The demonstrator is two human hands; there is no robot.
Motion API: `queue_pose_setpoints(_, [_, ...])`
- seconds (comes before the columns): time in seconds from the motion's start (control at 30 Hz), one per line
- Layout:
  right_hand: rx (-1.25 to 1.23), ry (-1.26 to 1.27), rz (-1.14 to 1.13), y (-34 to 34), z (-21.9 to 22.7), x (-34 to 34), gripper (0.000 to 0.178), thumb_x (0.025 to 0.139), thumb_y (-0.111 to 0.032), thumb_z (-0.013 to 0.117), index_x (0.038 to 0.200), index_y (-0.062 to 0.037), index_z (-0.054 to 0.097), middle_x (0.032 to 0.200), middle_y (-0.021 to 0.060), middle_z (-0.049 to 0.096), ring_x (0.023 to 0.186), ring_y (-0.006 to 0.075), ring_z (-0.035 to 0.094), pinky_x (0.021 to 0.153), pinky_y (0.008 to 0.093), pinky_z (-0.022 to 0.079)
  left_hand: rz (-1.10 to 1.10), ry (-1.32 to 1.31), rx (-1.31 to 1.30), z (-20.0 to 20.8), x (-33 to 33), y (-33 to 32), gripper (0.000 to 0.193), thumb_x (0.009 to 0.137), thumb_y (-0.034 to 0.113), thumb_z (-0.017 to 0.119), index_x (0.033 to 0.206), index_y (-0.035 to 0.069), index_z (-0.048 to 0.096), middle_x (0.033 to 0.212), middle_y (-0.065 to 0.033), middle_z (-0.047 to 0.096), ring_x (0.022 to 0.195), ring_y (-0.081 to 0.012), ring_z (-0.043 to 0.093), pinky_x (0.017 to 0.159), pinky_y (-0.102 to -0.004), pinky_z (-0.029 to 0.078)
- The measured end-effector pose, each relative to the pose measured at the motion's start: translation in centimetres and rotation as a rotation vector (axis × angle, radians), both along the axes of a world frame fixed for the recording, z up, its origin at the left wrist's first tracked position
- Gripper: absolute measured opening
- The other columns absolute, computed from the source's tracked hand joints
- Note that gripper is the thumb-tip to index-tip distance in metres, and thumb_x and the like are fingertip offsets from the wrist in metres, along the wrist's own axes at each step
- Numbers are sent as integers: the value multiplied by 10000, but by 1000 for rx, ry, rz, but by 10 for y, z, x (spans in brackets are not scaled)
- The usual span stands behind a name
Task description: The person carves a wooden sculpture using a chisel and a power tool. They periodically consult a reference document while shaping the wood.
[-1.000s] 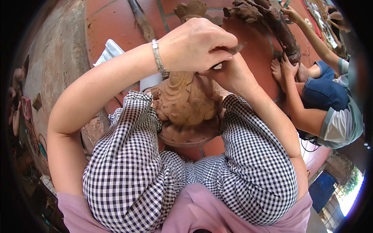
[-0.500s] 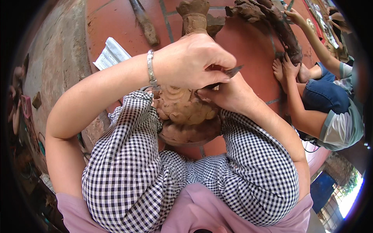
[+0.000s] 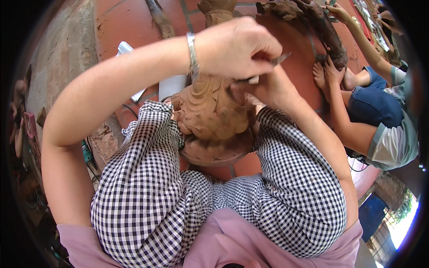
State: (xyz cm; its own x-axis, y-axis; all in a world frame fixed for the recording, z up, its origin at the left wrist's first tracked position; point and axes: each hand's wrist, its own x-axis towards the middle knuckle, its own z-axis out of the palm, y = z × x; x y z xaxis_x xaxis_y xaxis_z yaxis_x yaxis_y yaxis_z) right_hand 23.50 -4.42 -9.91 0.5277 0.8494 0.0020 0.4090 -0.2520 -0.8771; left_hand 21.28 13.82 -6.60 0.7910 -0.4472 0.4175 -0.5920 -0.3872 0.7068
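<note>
Between my knees stands a brown clay sculpture (image 3: 212,118) with carved folds and rounded lumps, on a round clay base (image 3: 216,149). My left hand (image 3: 241,47) is closed in front of its upper part. A thin dark blade (image 3: 281,58) sticks out of that fist, so it looks like a sculpting knife; its handle is hidden. My right hand (image 3: 268,89) is just below, its fingertips against the sculpture's right side and smeared by motion. A dark piece with a pale end (image 3: 254,80) shows at those fingers; I cannot make out its kind.
Red floor tiles (image 3: 286,49) surround the sculpture. A long clay-smeared tool (image 3: 161,20) lies at the far left, near white paper (image 3: 125,48). At right a seated person (image 3: 375,107) works beside a dark, branch-like form (image 3: 328,38). A worn concrete strip (image 3: 71,62) runs along the left.
My left hand and the blade have moved up and slightly right. My right hand has shifted slightly up, uncovering more of the sculpture's folds. The view has shifted a little.
</note>
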Motion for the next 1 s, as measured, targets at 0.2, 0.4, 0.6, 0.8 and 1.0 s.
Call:
queue_pose_setpoints(0.2, [-77,166,15,-4,-11,4,495,793,-91,802,1213,12,562,1150,121,646,1023,208,646,861,326,551,-103,1,63,5,6,-12,135,749,81,689,726,3,581,635,-167,573,568,-320,581,541,-376,472])
queue_pose_setpoints(0.4, [54,36,4,-18,-28,7,467,724,-74,838,1103,24,583,1024,114,639,969,208,630,777,335,543,-55,63,149,6,16,-11,134,739,63,677,701,-8,570,612,-144,568,548,-263,602,530,-329,483])
queue_pose_setpoints(0.6, [-39,189,119,-20,-25,3,311,826,-119,788,1077,11,657,1019,97,699,976,187,657,846,340,545,-129,176,164,10,5,-25,136,751,63,646,667,-5,563,622,-173,582,587,-304,632,531,-357,485])
queue_pose_setpoints(0.8, [111,219,-98,-9,-19,15,276,811,-90,796,1022,36,671,936,79,710,863,140,661,769,295,573,72,17,260,6,17,-25,43,693,56,620,698,19,642,678,-161,643,644,-314,663,581,-385,525])
queue_pose_setpoints(1.0, [-170,167,70,-18,-15,4,481,784,-11,783,1215,30,574,1211,125,633,1200,224,569,973,338,505,-133,134,129,-3,1,-30,114,727,34,662,686,-1,561,606,-166,558,540,-296,592,502,-353,460])
